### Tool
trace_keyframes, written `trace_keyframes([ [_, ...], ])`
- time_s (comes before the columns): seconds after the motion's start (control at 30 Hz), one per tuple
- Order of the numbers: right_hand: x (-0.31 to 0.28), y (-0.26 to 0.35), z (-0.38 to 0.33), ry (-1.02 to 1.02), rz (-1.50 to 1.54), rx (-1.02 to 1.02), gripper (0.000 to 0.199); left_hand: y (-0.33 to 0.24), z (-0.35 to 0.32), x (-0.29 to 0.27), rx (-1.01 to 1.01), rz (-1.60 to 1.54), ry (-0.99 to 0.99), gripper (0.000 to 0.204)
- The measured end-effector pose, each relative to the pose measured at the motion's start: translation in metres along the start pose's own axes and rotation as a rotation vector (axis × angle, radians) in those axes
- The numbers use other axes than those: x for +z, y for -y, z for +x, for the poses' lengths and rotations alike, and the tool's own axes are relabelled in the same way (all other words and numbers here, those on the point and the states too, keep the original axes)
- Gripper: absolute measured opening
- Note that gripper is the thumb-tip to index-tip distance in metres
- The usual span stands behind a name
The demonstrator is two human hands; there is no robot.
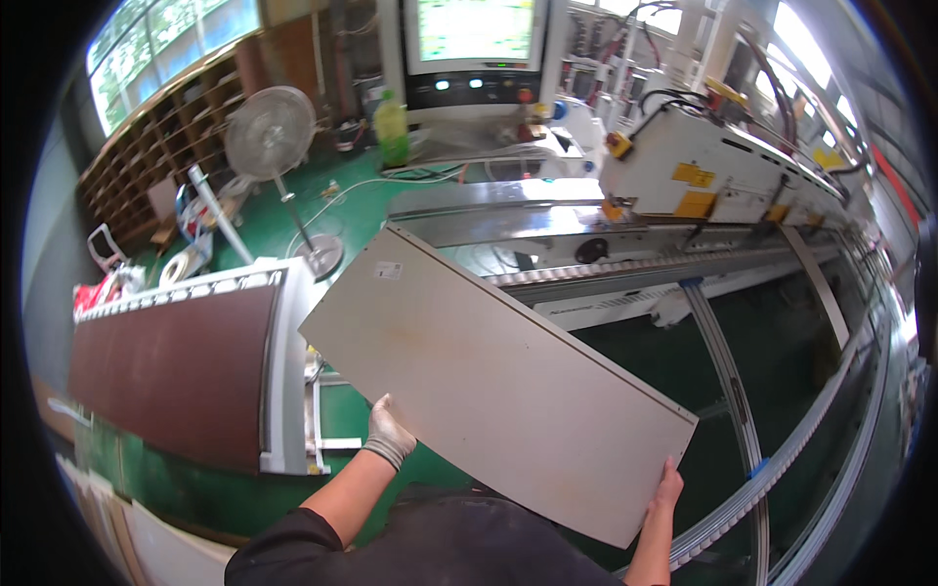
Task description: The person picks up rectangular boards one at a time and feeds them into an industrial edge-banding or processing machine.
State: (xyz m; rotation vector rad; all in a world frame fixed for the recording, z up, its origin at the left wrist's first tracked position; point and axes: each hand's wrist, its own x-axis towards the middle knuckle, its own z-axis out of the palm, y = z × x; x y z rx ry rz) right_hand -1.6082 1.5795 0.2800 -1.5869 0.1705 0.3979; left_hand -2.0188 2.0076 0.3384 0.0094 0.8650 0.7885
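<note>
A long, light grey-beige board (498, 381) spans the space in front of me, tilted with its far left end higher in view. A small white label (388, 270) sticks to its far left corner, and a groove runs along its far edge. My left hand (389, 428), in a pale glove with a striped cuff, grips the near long edge; its fingers pass under the board. At the right short end, my right hand (666, 485) clasps the edge. That hand looks bare, and some of its fingers are hidden beneath.
A brown-topped conveyor table (176, 356) stands to the left, with a standing fan (271, 137) behind it. Ahead is a control screen (476, 34) above a cluttered ledge with a green bottle (391, 129). A white machine (723, 166) and metal rails (728, 371) fill the right.
</note>
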Motion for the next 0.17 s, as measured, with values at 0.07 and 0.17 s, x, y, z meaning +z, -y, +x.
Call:
trace_keyframes([
  [0.07, -0.025, -0.013, -0.009, -0.068, 0.081, 0.034, 0.046, 0.01, 0.037, 0.024, -0.073, 0.058, 0.121, 0.051],
  [0.17, -0.044, -0.023, -0.033, -0.07, 0.274, 0.084, 0.058, 0.034, 0.112, 0.053, -0.193, 0.216, 0.17, 0.053],
])
